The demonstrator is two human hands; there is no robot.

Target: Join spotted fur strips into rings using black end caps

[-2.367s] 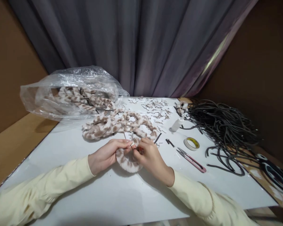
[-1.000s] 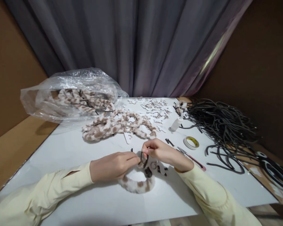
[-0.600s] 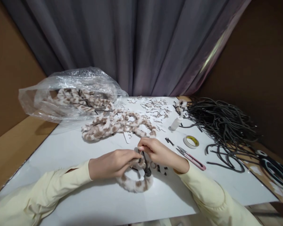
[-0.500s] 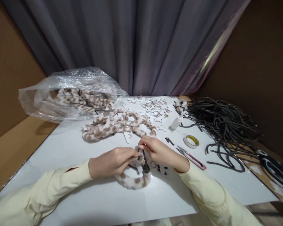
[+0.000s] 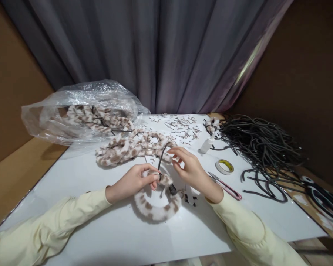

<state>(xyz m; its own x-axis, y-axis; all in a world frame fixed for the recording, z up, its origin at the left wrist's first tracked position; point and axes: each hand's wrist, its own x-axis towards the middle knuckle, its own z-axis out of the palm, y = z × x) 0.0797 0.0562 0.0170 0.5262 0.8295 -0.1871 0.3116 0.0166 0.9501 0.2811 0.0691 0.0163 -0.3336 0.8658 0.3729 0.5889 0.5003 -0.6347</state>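
A white and brown fuzzy ring (image 5: 157, 211) lies on the white table, with a black piece (image 5: 172, 189) on its right side. At the ring's upper left, my left hand (image 5: 135, 181) pinches the ring's fuzzy end where a black cord (image 5: 161, 158) comes out. The cord rises from those fingers and curves over to the right. Beside the cord's upper end is my right hand (image 5: 189, 170), its fingers bent and apart, with nothing seen between them.
More fuzzy rings (image 5: 116, 149) lie behind, next to a clear plastic bag (image 5: 100, 96). To the right are a small white bottle (image 5: 207, 143), a tape roll (image 5: 224, 167), pink snips (image 5: 229, 189), a heap of black cords (image 5: 261, 142) and large scissors (image 5: 322, 199). Scraps (image 5: 183, 127) litter the back.
My right hand has loosened its fingers and shifted slightly right. The cord now stands up in a tall curve, and more of the ring shows as my left hand has moved a little left.
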